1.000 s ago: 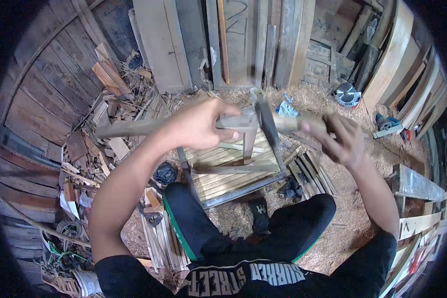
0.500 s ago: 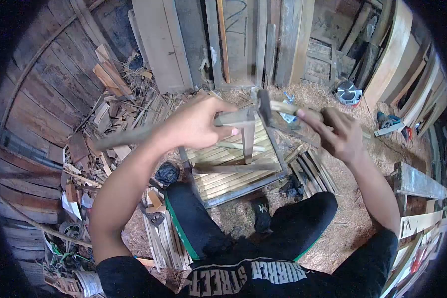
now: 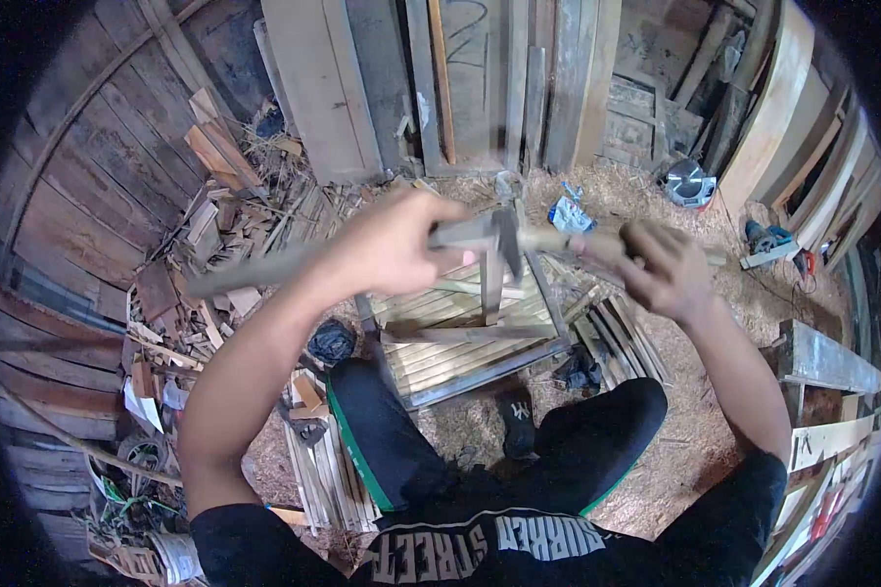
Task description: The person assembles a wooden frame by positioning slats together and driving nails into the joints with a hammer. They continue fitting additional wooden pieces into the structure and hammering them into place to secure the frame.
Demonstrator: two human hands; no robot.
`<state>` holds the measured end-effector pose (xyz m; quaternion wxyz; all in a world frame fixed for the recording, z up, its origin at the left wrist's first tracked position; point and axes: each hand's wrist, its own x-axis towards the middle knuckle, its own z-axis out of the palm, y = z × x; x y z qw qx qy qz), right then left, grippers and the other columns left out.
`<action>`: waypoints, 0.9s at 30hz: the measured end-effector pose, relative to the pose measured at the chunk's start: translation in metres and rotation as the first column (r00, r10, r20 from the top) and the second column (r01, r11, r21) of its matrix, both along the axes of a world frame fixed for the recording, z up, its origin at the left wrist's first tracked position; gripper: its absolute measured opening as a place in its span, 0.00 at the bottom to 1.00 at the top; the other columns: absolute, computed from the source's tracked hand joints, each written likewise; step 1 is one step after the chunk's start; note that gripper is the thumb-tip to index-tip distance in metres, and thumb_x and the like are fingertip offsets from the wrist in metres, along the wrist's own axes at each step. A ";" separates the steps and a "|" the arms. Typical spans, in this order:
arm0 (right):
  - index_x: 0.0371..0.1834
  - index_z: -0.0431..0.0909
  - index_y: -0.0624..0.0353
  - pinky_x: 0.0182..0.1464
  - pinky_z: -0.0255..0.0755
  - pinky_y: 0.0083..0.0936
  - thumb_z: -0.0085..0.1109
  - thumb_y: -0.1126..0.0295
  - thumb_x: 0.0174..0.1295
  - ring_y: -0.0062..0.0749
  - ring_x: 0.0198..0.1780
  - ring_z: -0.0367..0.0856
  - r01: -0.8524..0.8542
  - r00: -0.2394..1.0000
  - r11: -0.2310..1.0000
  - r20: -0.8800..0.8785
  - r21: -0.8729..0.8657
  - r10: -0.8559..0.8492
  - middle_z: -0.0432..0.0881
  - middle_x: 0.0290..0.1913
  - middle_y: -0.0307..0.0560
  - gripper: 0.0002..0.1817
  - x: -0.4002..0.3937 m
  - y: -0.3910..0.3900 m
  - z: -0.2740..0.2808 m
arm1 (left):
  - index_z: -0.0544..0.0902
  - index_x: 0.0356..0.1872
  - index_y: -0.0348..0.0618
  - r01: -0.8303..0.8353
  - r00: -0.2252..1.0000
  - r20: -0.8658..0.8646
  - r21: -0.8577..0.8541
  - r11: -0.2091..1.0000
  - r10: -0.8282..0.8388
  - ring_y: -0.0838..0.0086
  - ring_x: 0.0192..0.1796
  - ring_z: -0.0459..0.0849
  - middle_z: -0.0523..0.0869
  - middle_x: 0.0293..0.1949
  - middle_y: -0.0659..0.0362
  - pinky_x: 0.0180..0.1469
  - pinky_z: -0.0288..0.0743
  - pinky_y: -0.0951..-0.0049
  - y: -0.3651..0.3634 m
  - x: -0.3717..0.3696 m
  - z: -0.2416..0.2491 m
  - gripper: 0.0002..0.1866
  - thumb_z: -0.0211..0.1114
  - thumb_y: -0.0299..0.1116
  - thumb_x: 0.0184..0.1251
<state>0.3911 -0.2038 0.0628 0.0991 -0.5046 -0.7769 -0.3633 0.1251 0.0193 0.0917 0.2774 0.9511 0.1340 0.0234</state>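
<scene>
My left hand is closed around a long grey wooden bar, which slants out past my forearm to the left. My right hand grips the light wooden handle of a hammer; both hands are slightly blurred. The dark hammer head overlaps the bar's right end in this view. Beneath the hands is a slatted wooden panel with a dark frame, in front of my legs. A short wooden upright rises above the panel below the hammer head.
Scrap wood is heaped on the left. Thin strips lie right of the panel. A circular saw blade and a blue power tool rest on the shaving-covered floor. Boards lean against the back wall.
The hammer head has swung down and to the left, onto the bar's end in view. My left hand and the bar have hardly moved.
</scene>
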 end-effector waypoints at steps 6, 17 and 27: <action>0.66 0.83 0.30 0.24 0.77 0.29 0.71 0.61 0.50 0.28 0.30 0.81 -0.315 0.947 0.949 -0.062 -0.002 0.314 0.78 0.36 0.40 0.34 -0.008 -0.011 0.021 | 0.87 0.57 0.38 -0.024 0.999 -0.034 -0.063 0.998 0.022 0.57 0.54 0.90 0.91 0.51 0.43 0.59 0.78 0.58 -0.003 0.000 0.008 0.21 0.76 0.37 0.65; 0.68 0.81 0.21 0.23 0.71 0.24 0.69 0.64 0.46 0.25 0.28 0.76 0.065 0.988 0.996 -0.143 0.062 -0.056 0.72 0.30 0.35 0.39 0.003 0.005 0.001 | 0.86 0.58 0.37 -0.102 0.988 -0.124 -0.071 0.992 0.092 0.54 0.55 0.90 0.91 0.49 0.43 0.60 0.80 0.58 -0.006 0.003 0.014 0.22 0.76 0.34 0.64; 0.73 0.76 0.52 0.37 0.81 0.26 0.62 0.79 0.66 0.38 0.36 0.87 0.102 0.802 0.988 -0.578 -0.120 -0.153 0.86 0.45 0.48 0.30 -0.018 0.015 -0.012 | 0.86 0.58 0.34 -0.077 0.996 -0.058 -0.087 0.993 0.072 0.53 0.56 0.90 0.90 0.52 0.39 0.62 0.79 0.60 -0.005 0.000 0.005 0.24 0.76 0.37 0.66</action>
